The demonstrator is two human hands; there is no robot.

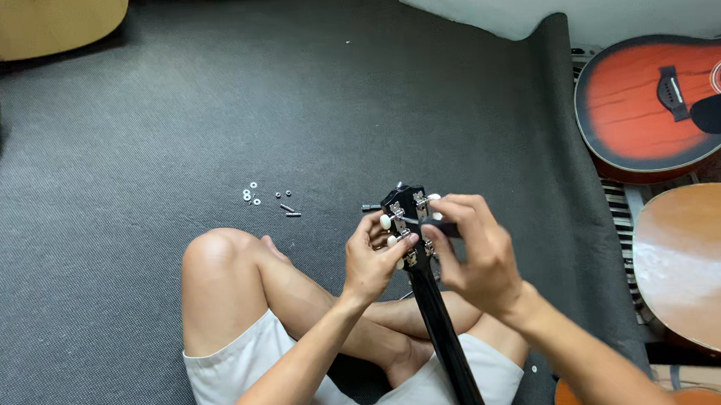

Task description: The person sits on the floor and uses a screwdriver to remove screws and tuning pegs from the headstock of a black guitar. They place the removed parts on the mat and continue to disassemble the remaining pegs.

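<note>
Both hands grip the black headstock (washers nearby).

The bare left hand and bare right hand met above crossed bare legs, forearms angled inward, each grip curled closed with fingers pinching.

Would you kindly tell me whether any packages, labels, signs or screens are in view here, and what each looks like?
None show: only the black guitar headstock in both hands, loose washers and screws on the grey mat, and other guitars at the edges.
</note>
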